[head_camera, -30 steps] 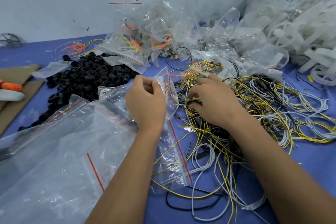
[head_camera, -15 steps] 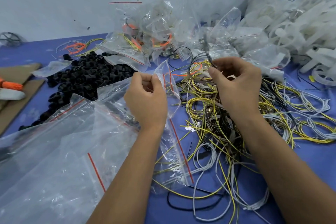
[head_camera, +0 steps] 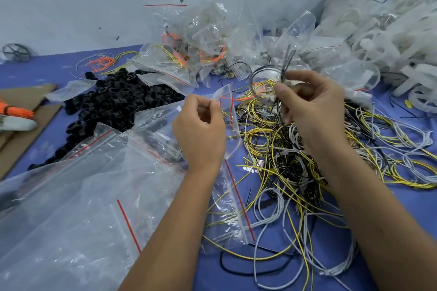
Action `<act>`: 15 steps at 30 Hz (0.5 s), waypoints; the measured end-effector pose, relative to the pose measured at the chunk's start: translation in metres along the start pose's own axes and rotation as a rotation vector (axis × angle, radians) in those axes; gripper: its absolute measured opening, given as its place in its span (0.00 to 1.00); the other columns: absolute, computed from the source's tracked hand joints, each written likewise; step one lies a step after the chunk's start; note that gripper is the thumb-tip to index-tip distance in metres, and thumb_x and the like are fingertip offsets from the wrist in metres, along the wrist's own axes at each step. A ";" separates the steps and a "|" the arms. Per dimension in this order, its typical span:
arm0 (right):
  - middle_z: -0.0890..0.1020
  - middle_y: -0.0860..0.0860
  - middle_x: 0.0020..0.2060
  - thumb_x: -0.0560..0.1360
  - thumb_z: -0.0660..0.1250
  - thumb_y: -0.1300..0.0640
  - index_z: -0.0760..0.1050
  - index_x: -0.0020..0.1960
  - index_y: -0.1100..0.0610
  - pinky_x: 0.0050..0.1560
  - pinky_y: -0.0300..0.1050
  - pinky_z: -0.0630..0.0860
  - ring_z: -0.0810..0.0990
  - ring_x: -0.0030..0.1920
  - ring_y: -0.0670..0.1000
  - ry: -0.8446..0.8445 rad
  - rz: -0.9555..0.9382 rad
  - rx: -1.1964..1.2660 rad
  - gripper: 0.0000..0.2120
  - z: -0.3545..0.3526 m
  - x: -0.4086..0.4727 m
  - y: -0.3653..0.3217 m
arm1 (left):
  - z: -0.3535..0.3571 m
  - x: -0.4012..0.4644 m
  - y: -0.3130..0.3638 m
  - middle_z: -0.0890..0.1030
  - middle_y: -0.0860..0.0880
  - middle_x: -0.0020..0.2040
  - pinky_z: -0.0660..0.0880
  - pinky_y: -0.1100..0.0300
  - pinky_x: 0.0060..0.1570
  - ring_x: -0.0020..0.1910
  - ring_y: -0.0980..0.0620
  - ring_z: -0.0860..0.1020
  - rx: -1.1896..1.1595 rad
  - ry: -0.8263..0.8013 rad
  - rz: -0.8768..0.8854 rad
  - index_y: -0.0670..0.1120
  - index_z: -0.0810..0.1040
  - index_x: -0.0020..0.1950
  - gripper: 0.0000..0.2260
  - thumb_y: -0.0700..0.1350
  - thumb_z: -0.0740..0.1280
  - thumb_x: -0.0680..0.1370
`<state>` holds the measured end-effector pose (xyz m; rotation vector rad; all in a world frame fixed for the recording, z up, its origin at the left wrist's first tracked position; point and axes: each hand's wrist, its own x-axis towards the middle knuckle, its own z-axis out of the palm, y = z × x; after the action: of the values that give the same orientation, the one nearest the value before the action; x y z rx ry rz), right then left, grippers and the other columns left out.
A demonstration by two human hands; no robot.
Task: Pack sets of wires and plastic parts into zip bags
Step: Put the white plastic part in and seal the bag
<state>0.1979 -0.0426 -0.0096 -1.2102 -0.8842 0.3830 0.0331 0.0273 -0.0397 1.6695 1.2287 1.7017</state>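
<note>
Both forearms come in from the bottom edge and reach up toward the middle of the blue tabletop (head_camera: 35,71). The left hand (head_camera: 199,130) is raised, its back to the camera, and its thumb and fingers pinch the top edge of one small zip bag (head_camera: 228,111), which hangs down from the pinch over the tabletop. The right hand (head_camera: 312,111), at 3 o'clock from the left one, is lifted above the wire pile (head_camera: 331,149); its thumb and forefinger pinch a small bundle of dark wires (head_camera: 285,64), whose ends stand up at 12 o'clock from the hand and whose loop curves out at 9 o'clock. How many wires are in this bundle I cannot tell.

The loose pile holds yellow, white and black wires, too many to count. At 10 o'clock from the left hand lies a heap of black plastic parts (head_camera: 113,101), also too many to count. Empty zip bags (head_camera: 78,208) are stacked at 7 o'clock, and filled bags (head_camera: 203,49) are piled at 12 o'clock against the wall. White plastic parts (head_camera: 390,38) sit at 2 o'clock.
</note>
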 end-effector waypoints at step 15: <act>0.72 0.48 0.25 0.71 0.68 0.58 0.80 0.34 0.56 0.33 0.41 0.63 0.68 0.28 0.47 -0.493 -0.412 -0.728 0.08 0.022 -0.019 0.001 | 0.003 -0.012 0.013 0.75 0.51 0.33 0.70 0.52 0.34 0.32 0.50 0.72 0.119 -0.134 0.371 0.43 0.76 0.41 0.08 0.42 0.71 0.79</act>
<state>0.1697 -0.0408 -0.0160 -1.5663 -1.7645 0.0031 0.0414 0.0115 -0.0363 2.1545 1.0210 1.7116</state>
